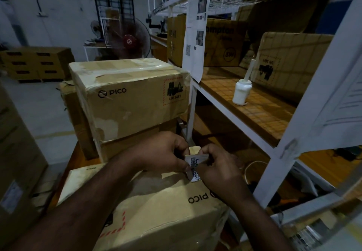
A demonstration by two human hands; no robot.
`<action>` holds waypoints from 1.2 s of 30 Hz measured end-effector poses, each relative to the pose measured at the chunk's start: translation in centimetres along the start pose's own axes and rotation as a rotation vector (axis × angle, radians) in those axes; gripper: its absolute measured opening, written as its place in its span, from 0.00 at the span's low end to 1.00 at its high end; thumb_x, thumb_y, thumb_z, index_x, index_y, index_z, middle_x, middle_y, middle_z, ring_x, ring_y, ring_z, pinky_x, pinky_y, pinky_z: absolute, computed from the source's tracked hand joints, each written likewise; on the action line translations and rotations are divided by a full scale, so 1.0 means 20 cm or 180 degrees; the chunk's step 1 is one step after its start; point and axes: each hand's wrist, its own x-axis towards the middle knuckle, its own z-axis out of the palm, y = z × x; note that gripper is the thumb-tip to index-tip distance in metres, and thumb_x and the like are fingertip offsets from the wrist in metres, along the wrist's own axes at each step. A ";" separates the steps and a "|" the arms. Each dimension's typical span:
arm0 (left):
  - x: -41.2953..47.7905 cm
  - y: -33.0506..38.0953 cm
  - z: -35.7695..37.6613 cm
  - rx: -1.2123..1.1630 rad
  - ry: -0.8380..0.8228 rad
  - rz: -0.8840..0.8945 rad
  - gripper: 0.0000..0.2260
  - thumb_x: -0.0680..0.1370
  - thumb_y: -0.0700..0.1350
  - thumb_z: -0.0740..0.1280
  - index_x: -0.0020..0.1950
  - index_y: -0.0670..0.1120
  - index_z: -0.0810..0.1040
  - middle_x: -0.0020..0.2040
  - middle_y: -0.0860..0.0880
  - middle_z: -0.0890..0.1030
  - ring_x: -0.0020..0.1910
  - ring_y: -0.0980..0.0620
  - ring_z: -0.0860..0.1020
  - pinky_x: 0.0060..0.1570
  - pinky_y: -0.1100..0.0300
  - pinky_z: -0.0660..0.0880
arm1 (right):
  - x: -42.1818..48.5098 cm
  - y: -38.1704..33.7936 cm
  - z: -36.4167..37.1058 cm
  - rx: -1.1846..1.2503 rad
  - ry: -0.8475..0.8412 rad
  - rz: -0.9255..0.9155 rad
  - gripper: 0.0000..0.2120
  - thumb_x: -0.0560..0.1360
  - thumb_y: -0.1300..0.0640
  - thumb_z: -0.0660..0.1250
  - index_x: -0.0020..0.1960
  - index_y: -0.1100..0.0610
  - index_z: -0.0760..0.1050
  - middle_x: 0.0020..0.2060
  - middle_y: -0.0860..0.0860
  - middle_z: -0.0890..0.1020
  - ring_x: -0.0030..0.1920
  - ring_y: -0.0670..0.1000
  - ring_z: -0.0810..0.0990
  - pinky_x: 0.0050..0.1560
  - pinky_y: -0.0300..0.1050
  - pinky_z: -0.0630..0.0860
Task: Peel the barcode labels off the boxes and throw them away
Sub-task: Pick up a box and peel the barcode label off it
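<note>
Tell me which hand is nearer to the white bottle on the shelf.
Right. The right hand is below the white bottle, on the shelf side; the left hand is farther left. Both pinch the barcode label.

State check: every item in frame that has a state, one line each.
Barcode label: curled, pinched between both hands.
Left hand: pinching the label.
Right hand: pinching the label.
Near box: closed, logo upside down.
Upper box: taped shut, stacked.
White bottle: upright on shelf.

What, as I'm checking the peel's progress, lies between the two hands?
A barcode label, pinched by the left hand and right hand above the near box, in the head view.
</note>
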 end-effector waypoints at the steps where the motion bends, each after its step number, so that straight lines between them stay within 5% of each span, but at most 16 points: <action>1: 0.00 0.00 0.00 -0.0030 0.0002 0.0034 0.03 0.73 0.45 0.74 0.41 0.52 0.81 0.44 0.55 0.79 0.43 0.58 0.80 0.47 0.54 0.81 | 0.00 0.00 0.00 -0.0032 -0.0007 0.0033 0.09 0.67 0.44 0.64 0.45 0.46 0.75 0.42 0.48 0.80 0.47 0.49 0.80 0.43 0.53 0.81; 4: 0.00 0.00 0.00 -0.0074 -0.0020 0.0135 0.03 0.73 0.45 0.74 0.42 0.51 0.82 0.44 0.54 0.79 0.42 0.60 0.79 0.46 0.57 0.80 | -0.01 0.02 0.01 0.0140 -0.0020 0.0026 0.15 0.64 0.40 0.61 0.43 0.48 0.75 0.41 0.50 0.80 0.46 0.51 0.79 0.42 0.57 0.80; 9: -0.01 -0.01 -0.02 -0.0233 -0.0043 0.0171 0.04 0.71 0.46 0.76 0.43 0.50 0.84 0.45 0.53 0.80 0.44 0.56 0.81 0.48 0.49 0.81 | -0.03 0.00 -0.01 0.0595 0.0063 -0.0158 0.06 0.69 0.59 0.71 0.38 0.52 0.74 0.35 0.48 0.78 0.37 0.46 0.79 0.35 0.51 0.79; 13: 0.00 -0.05 -0.03 -0.0230 0.0027 0.0123 0.06 0.70 0.49 0.77 0.44 0.52 0.85 0.46 0.54 0.81 0.45 0.56 0.81 0.49 0.45 0.80 | -0.04 0.01 -0.01 0.0711 0.0069 -0.0222 0.02 0.69 0.58 0.68 0.41 0.54 0.76 0.37 0.50 0.80 0.40 0.47 0.81 0.34 0.50 0.80; 17: -0.01 -0.04 -0.04 -0.0334 -0.0163 -0.0033 0.11 0.70 0.49 0.77 0.51 0.53 0.84 0.48 0.56 0.83 0.47 0.60 0.82 0.51 0.54 0.80 | -0.04 0.02 -0.01 0.0814 0.0116 -0.0174 0.08 0.71 0.65 0.71 0.40 0.53 0.77 0.35 0.47 0.80 0.37 0.44 0.81 0.30 0.41 0.77; 19: -0.01 -0.03 -0.03 -0.0335 -0.0350 -0.0118 0.16 0.69 0.48 0.78 0.56 0.53 0.82 0.47 0.58 0.83 0.47 0.63 0.81 0.46 0.63 0.78 | -0.04 0.02 -0.01 0.0881 0.0210 -0.0190 0.11 0.70 0.67 0.71 0.36 0.53 0.75 0.32 0.49 0.78 0.32 0.46 0.77 0.28 0.45 0.75; 21: -0.02 -0.02 -0.02 -0.0232 -0.0467 -0.0151 0.17 0.68 0.50 0.79 0.55 0.56 0.81 0.47 0.59 0.82 0.45 0.65 0.80 0.41 0.68 0.75 | -0.05 0.01 -0.01 0.0980 0.0289 -0.0263 0.10 0.69 0.66 0.70 0.35 0.54 0.74 0.32 0.52 0.77 0.32 0.49 0.76 0.30 0.49 0.75; 26: -0.01 0.02 0.03 -0.0045 -0.0552 0.0013 0.08 0.68 0.52 0.78 0.43 0.56 0.81 0.46 0.57 0.81 0.42 0.64 0.80 0.39 0.66 0.77 | -0.06 -0.01 -0.02 0.1286 0.0448 -0.0324 0.02 0.65 0.55 0.66 0.35 0.51 0.73 0.34 0.49 0.77 0.36 0.47 0.78 0.32 0.38 0.76; 32: 0.01 -0.01 0.02 -0.0140 -0.0002 -0.0199 0.07 0.75 0.49 0.72 0.51 0.52 0.82 0.49 0.55 0.82 0.45 0.59 0.81 0.48 0.55 0.81 | -0.06 0.00 -0.02 0.1483 0.0495 -0.0231 0.10 0.75 0.63 0.69 0.50 0.49 0.77 0.47 0.48 0.82 0.47 0.46 0.84 0.40 0.38 0.80; 36: 0.02 -0.05 -0.01 -0.0602 0.0547 -0.0566 0.04 0.76 0.45 0.72 0.47 0.54 0.81 0.45 0.53 0.83 0.45 0.54 0.82 0.49 0.53 0.81 | -0.04 0.01 -0.02 0.1214 0.0896 -0.0264 0.12 0.76 0.61 0.70 0.53 0.46 0.76 0.54 0.51 0.79 0.50 0.45 0.82 0.46 0.38 0.80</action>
